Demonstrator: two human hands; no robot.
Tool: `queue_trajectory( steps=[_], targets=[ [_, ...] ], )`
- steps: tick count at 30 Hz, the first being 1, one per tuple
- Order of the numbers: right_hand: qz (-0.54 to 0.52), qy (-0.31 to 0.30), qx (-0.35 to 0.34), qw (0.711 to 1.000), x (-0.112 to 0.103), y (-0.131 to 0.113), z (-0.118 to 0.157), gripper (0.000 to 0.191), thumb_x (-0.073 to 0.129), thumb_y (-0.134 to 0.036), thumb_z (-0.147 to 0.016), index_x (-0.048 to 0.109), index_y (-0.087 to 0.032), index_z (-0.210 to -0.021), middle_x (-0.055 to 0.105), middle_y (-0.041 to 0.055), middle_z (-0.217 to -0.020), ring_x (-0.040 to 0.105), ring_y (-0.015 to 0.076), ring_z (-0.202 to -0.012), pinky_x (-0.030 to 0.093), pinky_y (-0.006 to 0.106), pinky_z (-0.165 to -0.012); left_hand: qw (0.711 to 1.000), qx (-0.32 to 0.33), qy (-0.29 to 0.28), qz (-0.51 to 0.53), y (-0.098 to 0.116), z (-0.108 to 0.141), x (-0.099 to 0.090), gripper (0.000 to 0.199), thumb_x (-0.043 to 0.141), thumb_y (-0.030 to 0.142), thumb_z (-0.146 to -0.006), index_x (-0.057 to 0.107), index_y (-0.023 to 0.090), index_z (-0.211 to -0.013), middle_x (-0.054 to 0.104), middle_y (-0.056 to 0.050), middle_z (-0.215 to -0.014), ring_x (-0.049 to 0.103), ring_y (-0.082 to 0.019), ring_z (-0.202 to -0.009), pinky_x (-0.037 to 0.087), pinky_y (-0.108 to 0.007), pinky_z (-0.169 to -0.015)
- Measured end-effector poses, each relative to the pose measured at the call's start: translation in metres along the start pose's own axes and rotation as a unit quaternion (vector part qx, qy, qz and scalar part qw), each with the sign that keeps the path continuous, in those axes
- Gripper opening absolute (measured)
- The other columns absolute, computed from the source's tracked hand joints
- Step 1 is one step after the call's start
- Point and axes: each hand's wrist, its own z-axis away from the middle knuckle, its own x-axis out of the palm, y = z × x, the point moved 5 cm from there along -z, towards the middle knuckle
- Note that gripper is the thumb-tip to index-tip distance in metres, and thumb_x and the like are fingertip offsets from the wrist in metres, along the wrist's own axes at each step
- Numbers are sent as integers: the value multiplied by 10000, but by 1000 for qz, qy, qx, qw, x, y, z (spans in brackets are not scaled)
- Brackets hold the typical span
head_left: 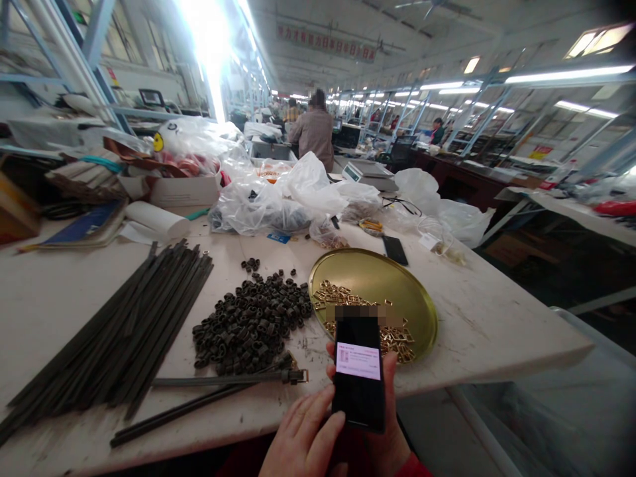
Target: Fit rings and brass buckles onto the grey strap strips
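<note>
A black phone (358, 397) with a lit panel on its screen is held upright in my right hand (392, 424), whose fingers wrap round its edges. My left hand (303, 434) lies with fingers stretched out against the phone's lower left edge. Beyond the phone, a round gold tray (368, 268) holds many small gold buckles (397, 341). Left of the tray is a heap of dark strap loops (253, 318). Two dark straps, one with a gold buckle (301, 376) at its end, lie in front of the heap. Long dark strips (124, 318) are piled farther left.
Plastic bags (278, 199) line the back of the white table (472, 318), with a scale (368, 173) behind. A dark flat object (395, 251) lies past the tray. At the back left are a box (183, 191) and a paper roll (156, 220). A person (315, 136) stands beyond.
</note>
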Motion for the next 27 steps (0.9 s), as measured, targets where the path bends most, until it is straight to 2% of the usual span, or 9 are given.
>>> queue_trajectory(
  steps=[11, 19, 27],
  targets=[
    [-6, 3, 9, 1000, 1, 1, 1, 848, 315, -766, -721, 547, -96, -1186, 721, 166, -878, 681, 252, -767, 513, 383, -707, 1000, -10, -12, 10, -1, 3, 4, 413, 497, 168, -737, 512, 125, -1147, 544, -190, -1211, 523, -271, -1121, 522, -385, -838],
    [0, 7, 14, 1000, 6, 0, 2, 872, 333, -773, -707, 536, -83, -1199, 719, 169, -886, 680, 235, -752, 515, 351, -698, 999, -35, -18, 23, -1, 3, 3, 452, 499, 141, -719, 490, 133, -1172, 527, -182, -1240, 499, -265, -1155, 503, -389, -878],
    [0, -1, 18, 1000, 2, 1, 1, 864, 301, -772, -718, 533, -94, -1200, 719, 160, -890, 678, 243, -760, 512, 383, -716, 999, -32, -29, 22, -2, 6, 7, 462, 511, 141, -717, 491, 137, -1179, 524, -178, -1247, 502, -265, -1152, 506, -388, -875]
  ],
)
